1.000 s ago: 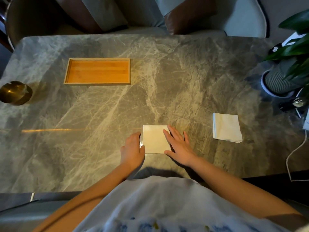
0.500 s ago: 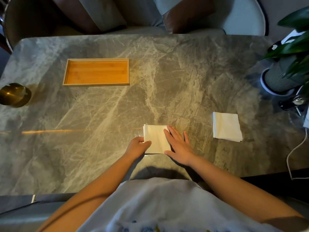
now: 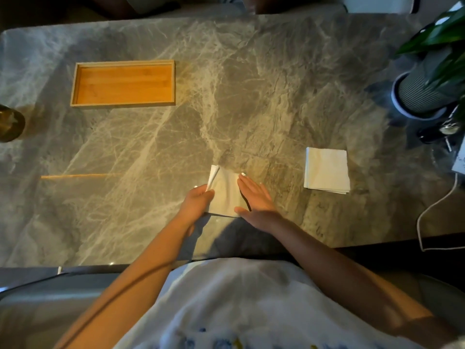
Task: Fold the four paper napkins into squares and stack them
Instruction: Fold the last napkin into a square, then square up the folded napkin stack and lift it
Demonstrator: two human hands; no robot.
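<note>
1. Napkin (image 3: 225, 195) on the desk (image 3: 251, 96) near its front edge; the left hand (image 3: 198, 202) has its grip pinched on the lifted left edge.
2. Flat on it, the right hand (image 3: 254, 197), grip wide, hides the napkin's right edge.
3. Well to the right, a folded pile (image 3: 326, 171); layer count unclear.

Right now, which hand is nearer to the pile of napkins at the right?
The right hand. It lies flat on the middle napkin, left of the pile; the left hand grips that napkin's left edge, farther away.
</note>
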